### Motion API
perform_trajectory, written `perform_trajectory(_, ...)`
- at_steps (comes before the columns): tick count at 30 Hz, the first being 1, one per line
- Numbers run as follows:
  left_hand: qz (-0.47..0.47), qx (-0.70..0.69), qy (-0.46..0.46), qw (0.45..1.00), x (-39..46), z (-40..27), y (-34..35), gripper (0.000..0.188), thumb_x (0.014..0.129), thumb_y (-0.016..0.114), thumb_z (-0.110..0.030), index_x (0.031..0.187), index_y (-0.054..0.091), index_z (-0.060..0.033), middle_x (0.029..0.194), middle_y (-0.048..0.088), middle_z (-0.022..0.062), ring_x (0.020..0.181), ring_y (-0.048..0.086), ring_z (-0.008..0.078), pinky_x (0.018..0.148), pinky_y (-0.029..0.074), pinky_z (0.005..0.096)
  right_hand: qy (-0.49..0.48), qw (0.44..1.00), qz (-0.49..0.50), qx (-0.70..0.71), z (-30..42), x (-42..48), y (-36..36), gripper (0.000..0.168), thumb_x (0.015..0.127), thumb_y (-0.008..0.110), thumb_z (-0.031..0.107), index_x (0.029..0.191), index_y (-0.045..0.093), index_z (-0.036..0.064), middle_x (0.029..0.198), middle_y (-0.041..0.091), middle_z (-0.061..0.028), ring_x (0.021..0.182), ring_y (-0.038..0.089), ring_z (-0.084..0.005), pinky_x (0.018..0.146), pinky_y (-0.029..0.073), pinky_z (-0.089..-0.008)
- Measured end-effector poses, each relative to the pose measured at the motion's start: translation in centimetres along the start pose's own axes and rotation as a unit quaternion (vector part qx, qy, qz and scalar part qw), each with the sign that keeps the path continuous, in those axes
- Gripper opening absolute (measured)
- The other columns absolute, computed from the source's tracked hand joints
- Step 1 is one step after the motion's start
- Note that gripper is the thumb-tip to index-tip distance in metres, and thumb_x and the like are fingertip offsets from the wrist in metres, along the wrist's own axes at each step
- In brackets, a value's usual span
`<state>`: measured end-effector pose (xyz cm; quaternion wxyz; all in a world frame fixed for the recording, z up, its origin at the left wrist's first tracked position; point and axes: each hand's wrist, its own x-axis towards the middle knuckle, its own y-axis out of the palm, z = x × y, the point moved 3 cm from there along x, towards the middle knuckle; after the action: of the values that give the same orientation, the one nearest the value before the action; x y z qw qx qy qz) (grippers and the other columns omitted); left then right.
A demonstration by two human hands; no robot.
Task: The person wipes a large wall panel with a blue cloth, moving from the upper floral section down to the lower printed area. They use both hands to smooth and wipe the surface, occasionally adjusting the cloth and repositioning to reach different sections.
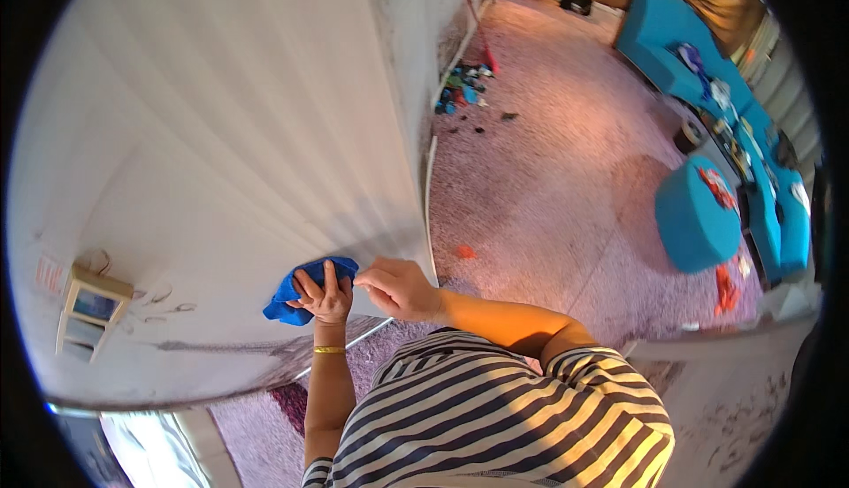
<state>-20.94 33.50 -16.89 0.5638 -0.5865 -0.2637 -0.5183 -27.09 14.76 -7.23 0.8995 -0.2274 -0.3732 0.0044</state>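
Note:
My left hand (325,295), with a yellow bangle at the wrist, presses a blue cloth (288,295) flat against a white wall (252,222). Its fingers are spread over the cloth, which sticks out to the left and above them. Close by on the right is my right hand (401,289), fingers curled, near the wall's corner. Its fingertips come near the cloth's right edge; whether they touch it or pinch anything cannot be told.
A framed item (96,305) hangs on the wall at left. Pink carpet (530,189) stretches right, with a pile of small items (464,86) and a red-handled stick (474,17) by the wall. A turquoise pouf (696,222) and turquoise sofa (670,50) stand farther right.

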Motion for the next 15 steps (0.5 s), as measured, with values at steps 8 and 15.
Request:
perform_trajectory(8,0.166,-0.254,0.11,0.946,5.4,-4.2,-3.4,0.044,0.085,0.062,-0.012,0.129,0.058,-0.0091,0.141,0.053,0.0168,0.098,0.059,0.034,0.087,0.043,0.0435,0.452,0.803,-0.159,0.353,-6.0,-3.8,8.2,0.033,0.096,0.054,0.027,0.102,0.06,-0.004,0.096,0.066,-0.0129,0.087,0.06,-0.017,0.076,0.049,-0.0318)
perform_trajectory(15,0.002,-0.367,0.108,0.924,11.7,-1.6,-5.7,0.036,0.081,0.065,-0.001,0.117,0.066,-0.0016,0.136,0.054,0.02,0.117,0.055,0.0367,0.095,0.047,0.0442,0.149,0.94,-0.303,-0.058,1.3,4.8,0.5,0.024,0.091,0.065,0.01,0.11,0.053,0.003,0.086,0.058,-0.0087,0.076,0.057,-0.0177,0.069,0.047,-0.0303)
